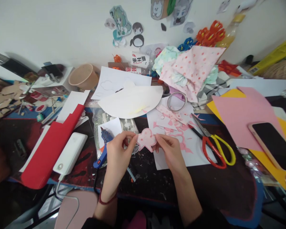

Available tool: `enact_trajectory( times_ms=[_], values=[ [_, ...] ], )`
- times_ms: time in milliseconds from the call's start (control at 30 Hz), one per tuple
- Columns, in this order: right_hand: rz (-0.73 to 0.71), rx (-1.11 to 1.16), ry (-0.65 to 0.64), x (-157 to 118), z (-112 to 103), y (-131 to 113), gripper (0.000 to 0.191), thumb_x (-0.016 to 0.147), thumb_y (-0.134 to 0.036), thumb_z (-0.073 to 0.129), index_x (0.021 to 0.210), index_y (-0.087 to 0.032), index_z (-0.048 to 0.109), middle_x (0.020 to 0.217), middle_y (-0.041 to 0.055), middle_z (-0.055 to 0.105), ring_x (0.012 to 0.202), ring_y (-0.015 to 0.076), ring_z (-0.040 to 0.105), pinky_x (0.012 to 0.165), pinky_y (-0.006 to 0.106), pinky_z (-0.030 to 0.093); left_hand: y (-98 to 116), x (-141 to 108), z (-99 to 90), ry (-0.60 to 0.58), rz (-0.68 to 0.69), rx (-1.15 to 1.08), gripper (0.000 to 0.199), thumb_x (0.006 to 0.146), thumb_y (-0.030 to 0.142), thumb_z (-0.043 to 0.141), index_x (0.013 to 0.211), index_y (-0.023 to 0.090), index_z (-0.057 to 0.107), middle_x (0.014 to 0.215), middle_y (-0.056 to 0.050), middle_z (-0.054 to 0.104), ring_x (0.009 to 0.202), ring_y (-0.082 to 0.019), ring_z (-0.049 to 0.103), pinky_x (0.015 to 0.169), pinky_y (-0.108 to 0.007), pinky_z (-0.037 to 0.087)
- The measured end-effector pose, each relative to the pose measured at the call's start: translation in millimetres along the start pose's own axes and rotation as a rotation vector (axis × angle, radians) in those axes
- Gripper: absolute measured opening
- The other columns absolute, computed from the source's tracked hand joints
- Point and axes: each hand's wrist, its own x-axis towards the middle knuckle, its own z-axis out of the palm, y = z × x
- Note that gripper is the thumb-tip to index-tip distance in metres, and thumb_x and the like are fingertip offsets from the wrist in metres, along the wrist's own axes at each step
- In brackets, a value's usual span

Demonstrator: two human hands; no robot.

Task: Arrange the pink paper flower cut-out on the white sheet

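A small pink fabric cutout (pixel 146 139) with red dots and a darker pink edge is stretched between my two hands above the table's front. My left hand (pixel 122 148) pinches its left edge between thumb and finger. The right edge is held the same way by my right hand (pixel 168 149). Just left of my left hand, a blue glue gun (pixel 106 136) lies on white paper. Behind my right hand, a white sheet (pixel 160 160) carries pink paper scraps (pixel 181 135). Scissors (pixel 213 148) with red and yellow handles lie to the right.
At the left are a red sheet (pixel 50 152) and a cabled white power bank (pixel 70 154). Behind my hands lie a white curved card (pixel 131 100) and a tape roll (pixel 176 101). A phone (pixel 275 143) rests on pink paper (pixel 243 111) at right.
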Motion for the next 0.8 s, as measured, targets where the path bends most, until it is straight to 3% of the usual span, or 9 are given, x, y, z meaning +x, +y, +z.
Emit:
enact_trajectory(
  times_ms=[367,800],
  values=[
    [0.026,0.054,-0.033,0.0,0.8,1.9,0.037,0.094,-0.041,0.065,0.065,-0.019,0.072,0.062,0.0024,0.067,0.056,0.0125,0.057,0.055,0.028,0.040,-0.6,-1.0,5.7,0.034,-0.035,-0.054,0.009,0.089,0.031,0.071,0.088,0.021,0.070,0.071,0.004,0.070,0.060,-0.009,0.053,0.061,-0.022,0.041],
    [0.025,0.094,-0.029,0.3,1.1,-0.5,0.033,0.091,-0.041,0.069,0.067,-0.020,0.074,0.063,-0.0001,0.067,0.056,0.0097,0.060,0.056,0.024,0.047,-2.1,0.3,5.2,-0.076,-0.091,-0.151,0.016,0.091,0.034,0.068,0.088,0.019,0.074,0.067,0.003,0.068,0.060,-0.011,0.056,0.059,-0.022,0.042]
  ],
)
